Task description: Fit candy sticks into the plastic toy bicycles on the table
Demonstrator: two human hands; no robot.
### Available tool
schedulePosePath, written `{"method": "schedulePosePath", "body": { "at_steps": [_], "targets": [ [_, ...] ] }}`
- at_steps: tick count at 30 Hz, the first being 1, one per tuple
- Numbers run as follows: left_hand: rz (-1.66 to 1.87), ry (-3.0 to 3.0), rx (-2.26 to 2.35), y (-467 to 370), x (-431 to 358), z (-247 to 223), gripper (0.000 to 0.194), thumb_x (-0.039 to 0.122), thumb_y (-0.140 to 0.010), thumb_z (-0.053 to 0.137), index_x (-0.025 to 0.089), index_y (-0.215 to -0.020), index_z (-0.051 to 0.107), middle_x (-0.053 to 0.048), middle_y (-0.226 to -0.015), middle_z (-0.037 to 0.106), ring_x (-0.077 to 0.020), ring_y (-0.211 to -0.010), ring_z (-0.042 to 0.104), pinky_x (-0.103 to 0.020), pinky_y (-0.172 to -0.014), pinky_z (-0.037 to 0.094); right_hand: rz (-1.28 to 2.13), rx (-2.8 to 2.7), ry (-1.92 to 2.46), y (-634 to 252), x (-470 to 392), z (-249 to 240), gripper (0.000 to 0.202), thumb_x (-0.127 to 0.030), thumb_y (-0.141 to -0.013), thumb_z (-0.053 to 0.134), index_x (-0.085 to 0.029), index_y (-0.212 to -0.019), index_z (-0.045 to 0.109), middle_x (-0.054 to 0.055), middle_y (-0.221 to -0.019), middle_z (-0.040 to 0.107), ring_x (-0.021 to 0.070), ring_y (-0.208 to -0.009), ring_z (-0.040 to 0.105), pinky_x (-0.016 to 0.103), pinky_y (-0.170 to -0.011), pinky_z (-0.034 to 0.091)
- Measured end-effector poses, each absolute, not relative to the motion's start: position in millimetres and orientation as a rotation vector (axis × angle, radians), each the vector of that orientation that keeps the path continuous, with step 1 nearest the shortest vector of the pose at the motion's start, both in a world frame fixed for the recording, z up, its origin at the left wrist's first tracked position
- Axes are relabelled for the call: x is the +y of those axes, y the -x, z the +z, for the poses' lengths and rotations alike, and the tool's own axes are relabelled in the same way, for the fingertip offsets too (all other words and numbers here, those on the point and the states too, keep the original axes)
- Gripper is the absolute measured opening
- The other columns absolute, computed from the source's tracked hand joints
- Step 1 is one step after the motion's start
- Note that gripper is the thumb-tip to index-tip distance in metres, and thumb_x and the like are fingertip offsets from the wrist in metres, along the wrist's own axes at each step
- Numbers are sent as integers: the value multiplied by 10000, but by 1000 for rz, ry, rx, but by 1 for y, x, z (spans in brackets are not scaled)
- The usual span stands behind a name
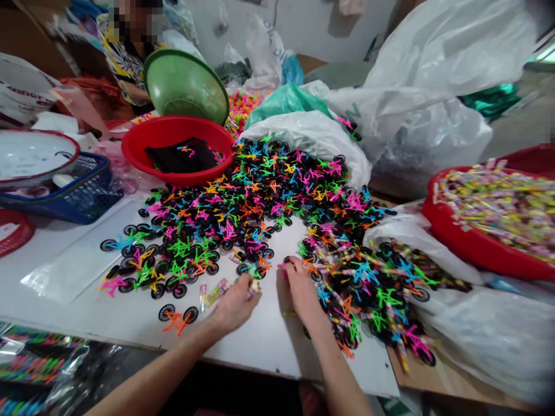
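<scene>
Toy bicycles (pixel 260 202), tiny plastic ones in pink, green, blue and orange with black wheels, lie heaped across the white bench (pixel 108 312), and the near edge of the heap sits just beyond both hands. Closest to the camera, the left hand (pixel 236 303) rests on the bench with its fingers curled, pinching a small striped piece at its fingertips, though what that piece is cannot be told. Just beside it, the right hand (pixel 299 289) lies palm down with its fingers pressed together, the tips touching a pink part at the edge of the pile. A single orange bicycle (pixel 177 319) lies apart, to the left of the left hand. Further right, more bicycles spill over a clear plastic bag (pixel 477 341). Past the heap stands a red basin (pixel 173 138) with something black inside, and a green bowl (pixel 186 86) leans tilted behind it. On the right a second red basin (pixel 472 242) holds pale striped sweets or sticks. At the far left another person sits behind the green bowl, with large plastic sacks (pixel 433 58) piled at the back.
</scene>
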State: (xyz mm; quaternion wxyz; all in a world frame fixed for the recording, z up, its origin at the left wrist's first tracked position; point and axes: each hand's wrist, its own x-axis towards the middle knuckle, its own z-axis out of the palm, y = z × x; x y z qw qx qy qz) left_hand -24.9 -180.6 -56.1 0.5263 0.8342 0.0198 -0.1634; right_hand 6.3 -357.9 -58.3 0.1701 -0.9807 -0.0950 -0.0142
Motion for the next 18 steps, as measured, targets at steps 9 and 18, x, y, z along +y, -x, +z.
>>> {"method": "schedulePosePath", "body": {
  "at_steps": [9,18],
  "targets": [
    [-330,-1330,107,20,-163,-33,260,355,-709,656,129,-822,594,3,-619,567,-75,-498,475,-189,-475,353,1,-12,1613,20,-328,-18,291,-319,-849,474,-206,-1102,561,61,-1009,639,182,-861,612,323,-773,504],
    [-195,-1345,260,24,-161,-42,286,342,-693,676,118,-855,600,32,-547,533,-63,-444,435,-186,-432,337,58,118,1477,53,-282,-52,296,-357,-873,448,-170,-1072,562,100,-1012,633,200,-855,623,389,-781,520]
  ]
}}
